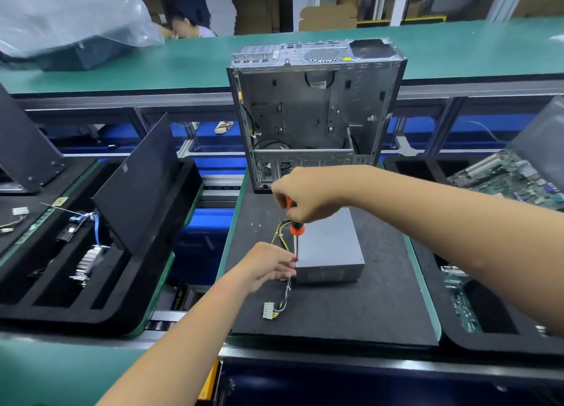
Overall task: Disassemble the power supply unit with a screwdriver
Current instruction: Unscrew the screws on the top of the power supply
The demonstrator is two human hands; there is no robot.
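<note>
Looking down from the head camera, the power supply unit [329, 247] lies flat on the dark foam mat [351, 308], in front of the emptied computer case [311, 112], its long axis running away from the person. Its cable bundle [282, 286] trails off the left side toward a white connector [268, 310].

The right hand [305, 196] is curled round the top of the screwdriver [295, 225], holding it nearly upright, shaft pointing down at the unit's near left corner. The left hand [268, 267] sits just beside that corner, its fingertips pinching at the shaft near the tip, apparently steadying it on a screw; the screw itself is too small to make out.

Both forearms reach in from below and from the right, the left hand nearer the corner. The step seems to be loosening a cover screw, which calls for keeping the shaft vertical.
</note>
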